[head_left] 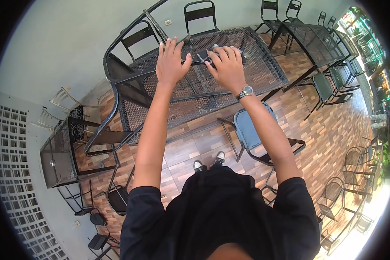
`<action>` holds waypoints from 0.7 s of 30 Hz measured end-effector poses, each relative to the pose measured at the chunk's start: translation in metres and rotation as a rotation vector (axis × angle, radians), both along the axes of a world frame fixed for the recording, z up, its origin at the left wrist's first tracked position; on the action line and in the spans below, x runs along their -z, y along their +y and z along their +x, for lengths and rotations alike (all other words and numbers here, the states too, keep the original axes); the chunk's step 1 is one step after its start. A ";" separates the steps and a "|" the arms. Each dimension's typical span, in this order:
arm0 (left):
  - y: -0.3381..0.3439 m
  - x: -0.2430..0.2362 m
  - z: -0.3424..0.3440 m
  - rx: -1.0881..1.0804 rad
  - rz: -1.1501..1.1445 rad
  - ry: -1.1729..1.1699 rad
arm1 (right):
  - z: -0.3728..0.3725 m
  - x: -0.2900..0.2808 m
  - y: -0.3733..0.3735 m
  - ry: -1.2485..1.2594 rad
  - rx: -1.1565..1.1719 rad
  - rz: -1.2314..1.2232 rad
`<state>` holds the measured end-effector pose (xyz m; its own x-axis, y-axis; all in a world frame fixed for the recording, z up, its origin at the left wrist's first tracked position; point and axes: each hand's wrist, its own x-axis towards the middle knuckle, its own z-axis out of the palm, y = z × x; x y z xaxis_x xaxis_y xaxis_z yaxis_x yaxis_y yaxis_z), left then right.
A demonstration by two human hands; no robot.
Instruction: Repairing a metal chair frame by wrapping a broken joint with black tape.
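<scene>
Over the black mesh surface (264, 71), the left hand (171, 65) is spread wide, near a tipped black chair (132, 93). The right hand (227, 67) partly covers a small dark object (203, 56) on this surface — if it grips, I cannot tell.

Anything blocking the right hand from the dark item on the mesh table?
Nothing visible. The right hand is directly over the dark item, its fingers covering part of it; contact underneath is hidden. The black chair frame at the mesh table's left end is off to the side, nearer the left hand.
</scene>
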<state>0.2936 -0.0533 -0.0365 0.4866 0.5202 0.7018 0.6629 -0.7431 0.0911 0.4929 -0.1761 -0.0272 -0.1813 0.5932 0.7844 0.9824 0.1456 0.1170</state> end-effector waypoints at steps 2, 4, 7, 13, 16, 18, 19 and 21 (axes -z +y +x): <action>-0.001 -0.001 -0.002 -0.012 -0.034 0.002 | 0.017 -0.009 -0.005 0.000 -0.090 -0.047; -0.002 -0.002 0.001 -0.014 -0.064 -0.001 | 0.039 -0.007 -0.010 0.023 -0.054 -0.024; -0.003 -0.002 0.000 0.006 -0.054 -0.027 | 0.049 -0.006 -0.015 0.002 -0.051 -0.018; -0.006 -0.004 -0.001 -0.017 -0.085 -0.028 | 0.015 -0.003 -0.002 -0.018 -0.045 -0.057; -0.005 -0.005 0.003 0.001 -0.095 -0.044 | 0.016 -0.001 0.010 -0.012 -0.109 -0.038; -0.006 -0.005 0.000 -0.012 -0.092 -0.042 | 0.018 -0.004 0.008 0.052 -0.157 -0.069; -0.006 -0.005 -0.002 -0.008 -0.097 -0.042 | 0.017 -0.002 0.006 0.053 -0.153 -0.073; -0.003 -0.006 -0.005 -0.007 -0.078 -0.039 | 0.016 0.001 0.003 0.065 -0.055 0.072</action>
<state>0.2889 -0.0565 -0.0308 0.4559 0.5774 0.6773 0.6629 -0.7281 0.1745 0.5088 -0.1729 -0.0286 -0.1598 0.5256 0.8356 0.9789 0.1935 0.0655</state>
